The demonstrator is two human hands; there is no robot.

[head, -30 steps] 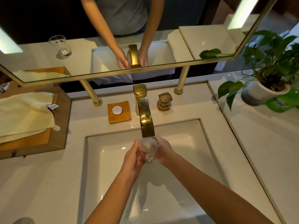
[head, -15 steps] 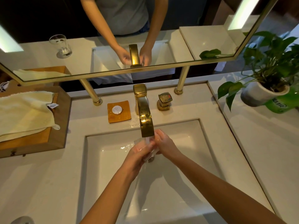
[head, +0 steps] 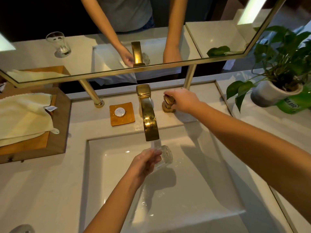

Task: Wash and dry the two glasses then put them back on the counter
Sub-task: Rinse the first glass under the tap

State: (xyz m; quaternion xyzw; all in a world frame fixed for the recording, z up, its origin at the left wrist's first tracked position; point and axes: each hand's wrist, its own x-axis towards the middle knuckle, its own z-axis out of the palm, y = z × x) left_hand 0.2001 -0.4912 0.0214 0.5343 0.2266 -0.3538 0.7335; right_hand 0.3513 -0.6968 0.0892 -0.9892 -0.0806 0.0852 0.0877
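In the head view, a clear glass [head: 166,154] is held on its side over the white sink [head: 193,190], just below the spout of the gold faucet [head: 149,125], from which a thin stream of water is seen falling. The glass is gripped by the left hand [head: 146,163], whose fingers are curled round its body, with the patterned end turned to the right. The right hand [head: 184,100] is stretched to the back of the counter [head: 42,190], where the gold tap handle [head: 168,101] is pinched between thumb and fingers. A second glass [head: 58,42] is shown upright only in the mirror [head: 218,36] (a blurred object at the lower left edge cannot be identified). A pale towel [head: 23,116] is laid on a wooden tray [head: 58,132] at the left. A round wrapped soap [head: 119,112] is set on a small wooden dish [head: 127,120] beside the faucet, and a potted plant [head: 276,91] is placed at the right.
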